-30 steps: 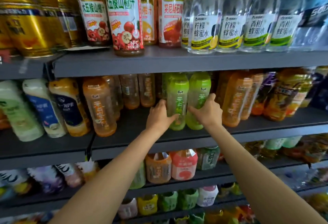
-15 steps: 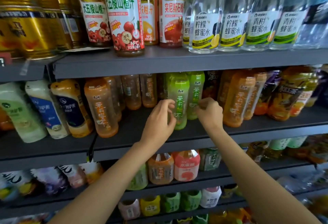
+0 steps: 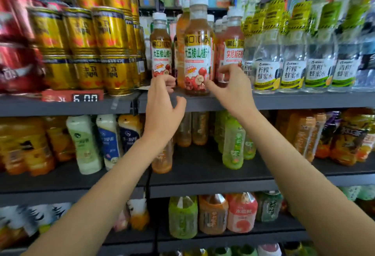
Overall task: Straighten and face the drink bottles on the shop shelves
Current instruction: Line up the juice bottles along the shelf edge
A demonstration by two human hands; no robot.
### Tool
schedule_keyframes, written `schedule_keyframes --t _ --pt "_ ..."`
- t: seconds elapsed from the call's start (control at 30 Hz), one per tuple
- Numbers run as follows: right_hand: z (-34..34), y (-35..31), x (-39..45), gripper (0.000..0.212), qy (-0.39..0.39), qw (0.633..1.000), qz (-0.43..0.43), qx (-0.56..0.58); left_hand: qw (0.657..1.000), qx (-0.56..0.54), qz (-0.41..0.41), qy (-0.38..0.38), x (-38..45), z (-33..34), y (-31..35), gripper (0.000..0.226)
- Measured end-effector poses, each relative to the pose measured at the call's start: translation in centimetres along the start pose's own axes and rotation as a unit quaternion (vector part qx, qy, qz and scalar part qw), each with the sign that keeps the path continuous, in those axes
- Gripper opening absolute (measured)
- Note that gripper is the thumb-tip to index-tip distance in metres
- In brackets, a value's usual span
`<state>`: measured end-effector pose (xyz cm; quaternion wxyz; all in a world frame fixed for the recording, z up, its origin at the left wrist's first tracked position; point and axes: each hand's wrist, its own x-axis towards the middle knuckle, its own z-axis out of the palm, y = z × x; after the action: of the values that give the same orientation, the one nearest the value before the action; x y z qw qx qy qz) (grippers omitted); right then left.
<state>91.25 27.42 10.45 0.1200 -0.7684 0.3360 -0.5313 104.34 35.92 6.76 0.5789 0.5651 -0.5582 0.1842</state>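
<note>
Both hands up from green bottles, left hand [image 3: 162,111] and right hand [image 3: 233,87], fingers apart, flanking "大五棱山楂汁" bottle [image 3: 197,53].

Both bare forearms rise from the lower corners and converge toward the middle, hands raised side by side and near each other. Left hand [image 3: 162,111]: back toward the viewer, fingers loosely curled, thumb spread out to the right, nothing gripped. Right hand [image 3: 231,89]: palm turned leftward, fingers [image 3: 227,68] bent forward and slightly spread, nothing clearly held.
</note>
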Motion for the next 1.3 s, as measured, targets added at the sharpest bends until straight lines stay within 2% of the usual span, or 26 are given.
schedule_keyframes --t 0.07,0.13,0.3,0.37,0.43,0.5,0.6,0.67,0.77,0.9,1.03,1.13,1.23,1.3 --pt "1.1 -1.4 2.7 0.066 -0.014 0.999 0.008 -0.032 1.0 0.007 -0.017 0.011 0.5 -1.5 -0.7 0.03" --pt "2.3 -2.7 4.9 0.075 -0.009 0.998 0.02 -0.06 1.0 0.006 -0.024 0.016 0.9 -2.8 -1.1 0.029" --pt "3.2 -3.4 6.1 0.061 -0.019 0.995 0.096 -0.024 1.0 0.025 -0.018 0.0 0.9 -4.4 -2.1 0.032" --pt "2.6 -3.7 5.7 0.066 -0.042 0.996 0.082 0.006 0.999 0.022 -0.026 -0.002 0.6 -4.6 -2.4 0.034" --pt "1.3 -4.3 4.7 0.059 -0.066 0.993 0.074 0.065 0.999 -0.001 -0.031 -0.012 0.2 -4.4 -2.2 0.036" --pt "-0.3 -5.0 2.7 0.057 -0.09 0.988 0.056 0.114 0.997 -0.047 -0.019 -0.052 -0.8 -4.0 -1.6 0.044" --pt "-2.1 -5.5 -1.4 0.066 -0.116 0.987 -0.015 0.11 0.985 -0.096 0.008 -0.143 -3.1 -3.1 -0.5 0.069" --pt "-2.5 -5.3 -3.8 0.067 -0.145 0.982 -0.024 0.117 0.981 -0.113 0.0 -0.155 -4.2 -2.8 -0.1 0.078" --pt "-2.5 -4.7 -5.1 0.074 -0.159 0.976 -0.004 0.148 0.98 -0.12 -0.007 -0.161 -4.4 -2.5 0.7 0.076" --pt "-3.5 -3.9 -4.4 0.059 -0.111 0.966 0.026 0.231 0.978 -0.13 0.01 -0.162 -3.1 -1.8 2.0 0.076" --pt "-4.7 -3.3 -2.1 0.036 -0.077 0.966 0.042 0.241 0.979 -0.121 0.019 -0.16 -0.5 -0.6 3.3 0.071" --pt "-5.1 -2.6 -0.1 0.041 -0.041 0.971 0.058 0.227 0.979 -0.096 0.032 -0.175 1.4 0.4 3.9 0.064" --pt "-5.0 -1.7 2.0 0.029 -0.015 0.973 0.079 0.218 0.98 -0.067 0.032 -0.182 3.4 0.8 2.9 0.05" --pt "-4.5 -0.9 3.3 0.026 -0.027 0.974 0.096 0.203 0.985 -0.057 0.005 -0.162 4.6 1.0 1.9 0.043"
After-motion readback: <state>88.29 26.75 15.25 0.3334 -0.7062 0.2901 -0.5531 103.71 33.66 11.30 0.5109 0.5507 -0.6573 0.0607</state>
